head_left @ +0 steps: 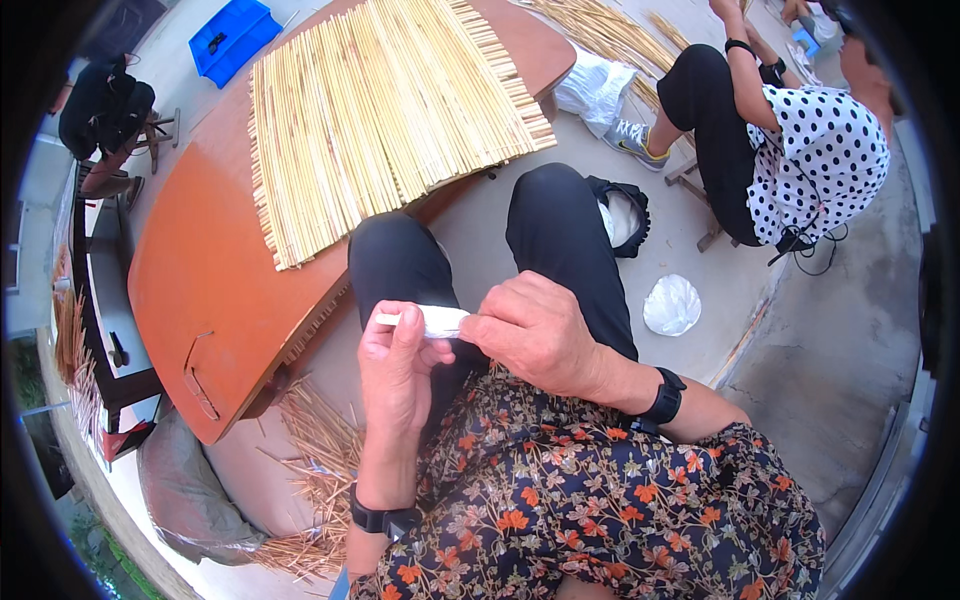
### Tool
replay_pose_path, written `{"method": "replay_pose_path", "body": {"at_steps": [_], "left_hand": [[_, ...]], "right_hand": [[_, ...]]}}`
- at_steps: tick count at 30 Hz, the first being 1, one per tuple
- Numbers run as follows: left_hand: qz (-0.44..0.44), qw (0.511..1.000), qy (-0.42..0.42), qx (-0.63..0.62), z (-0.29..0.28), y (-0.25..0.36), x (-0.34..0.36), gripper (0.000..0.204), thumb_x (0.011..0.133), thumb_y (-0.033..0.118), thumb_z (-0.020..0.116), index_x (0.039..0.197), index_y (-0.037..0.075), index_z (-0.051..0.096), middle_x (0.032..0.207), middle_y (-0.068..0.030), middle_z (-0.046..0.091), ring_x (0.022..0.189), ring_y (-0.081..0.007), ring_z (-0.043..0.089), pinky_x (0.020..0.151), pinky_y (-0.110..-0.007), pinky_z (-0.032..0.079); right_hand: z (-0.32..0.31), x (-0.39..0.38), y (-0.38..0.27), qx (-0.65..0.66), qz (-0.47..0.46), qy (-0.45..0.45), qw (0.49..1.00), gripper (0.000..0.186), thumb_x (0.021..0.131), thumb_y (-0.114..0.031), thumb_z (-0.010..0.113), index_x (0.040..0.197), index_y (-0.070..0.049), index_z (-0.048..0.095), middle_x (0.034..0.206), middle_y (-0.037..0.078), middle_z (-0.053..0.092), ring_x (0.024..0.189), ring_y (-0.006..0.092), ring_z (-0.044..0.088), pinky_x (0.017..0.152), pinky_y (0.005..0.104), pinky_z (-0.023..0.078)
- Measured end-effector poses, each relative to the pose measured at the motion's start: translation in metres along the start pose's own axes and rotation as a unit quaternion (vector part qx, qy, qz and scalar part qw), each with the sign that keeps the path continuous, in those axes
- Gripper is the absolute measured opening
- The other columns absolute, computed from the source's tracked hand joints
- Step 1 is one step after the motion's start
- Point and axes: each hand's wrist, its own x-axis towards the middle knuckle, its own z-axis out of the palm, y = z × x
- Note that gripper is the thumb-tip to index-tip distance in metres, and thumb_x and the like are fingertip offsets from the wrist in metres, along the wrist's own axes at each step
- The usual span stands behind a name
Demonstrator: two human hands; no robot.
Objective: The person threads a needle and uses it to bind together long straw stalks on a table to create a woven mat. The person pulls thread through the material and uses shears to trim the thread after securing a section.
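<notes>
My left hand (398,370) holds a small white, rolled or wrapped strip (437,320) over my lap, with a pale narrow end poking out past the thumb. My right hand (535,330) pinches the other end of that white strip between thumb and fingers. Both hands are closed on it, and I cannot make out what is inside. Beyond my knees, a mat of straight pale reed sticks (380,130) lies on an orange-brown tabletop (185,270), with eyeglasses (200,385) near its lower left end.
A co-worker in a polka-dot top (815,160) sits at right; another person (110,120) is at upper left. Around me are a blue crate (230,40), white sack (590,90), black bag (630,230), crumpled white plastic (672,305) and loose sticks (310,540).
</notes>
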Motion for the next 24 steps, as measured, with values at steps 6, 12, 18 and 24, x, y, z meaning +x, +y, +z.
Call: {"method": "replay_pose_path", "body": {"at_steps": [6, 12, 18, 24], "left_hand": [[-0.005, 1.000, -0.015, 0.010, 0.002, 0.000, 0.001, 0.023, 0.098, 0.030, 0.056, 0.098, 0.007, 0.055, 0.086, -0.0080, 0.064, 0.068, -0.0141, 0.064, 0.061, -0.027, 0.057], [0.008, 0.999, -0.014, -0.037, 0.002, 0.007, 0.009, 0.027, 0.100, 0.033, 0.049, 0.106, 0.007, 0.052, 0.101, -0.0156, 0.066, 0.089, -0.0272, 0.069, 0.072, -0.035, 0.062], [0.031, 0.998, -0.008, -0.047, -0.007, 0.011, 0.016, 0.029, 0.101, 0.032, 0.048, 0.112, 0.005, 0.052, 0.101, -0.0143, 0.064, 0.089, -0.0258, 0.068, 0.070, -0.033, 0.062], [0.032, 0.992, -0.031, -0.117, -0.012, 0.007, 0.019, 0.031, 0.101, 0.032, 0.048, 0.115, 0.005, 0.054, 0.105, -0.0138, 0.064, 0.097, -0.0263, 0.066, 0.078, -0.034, 0.060]], "right_hand": [[-0.007, -0.003, -0.006, 0.280, 0.234, 0.015, 0.931, 0.006, 0.089, -0.008, 0.061, 0.086, -0.004, 0.061, 0.075, 0.003, 0.055, 0.063, 0.0105, 0.051, 0.057, 0.0237, 0.039], [-0.004, -0.005, -0.005, 0.591, 0.374, 0.039, 0.713, 0.011, 0.094, -0.014, 0.060, 0.092, -0.003, 0.060, 0.074, -0.003, 0.056, 0.064, 0.0024, 0.048, 0.057, 0.0182, 0.038], [-0.001, -0.010, 0.004, 0.677, 0.366, 0.137, 0.624, 0.009, 0.094, -0.012, 0.060, 0.092, -0.004, 0.059, 0.070, -0.002, 0.052, 0.062, 0.0075, 0.048, 0.061, 0.0227, 0.042], [-0.003, -0.020, 0.011, 0.676, 0.371, 0.147, 0.619, 0.011, 0.093, -0.014, 0.061, 0.090, -0.004, 0.057, 0.069, -0.002, 0.051, 0.062, 0.0076, 0.047, 0.065, 0.0255, 0.044]]}}
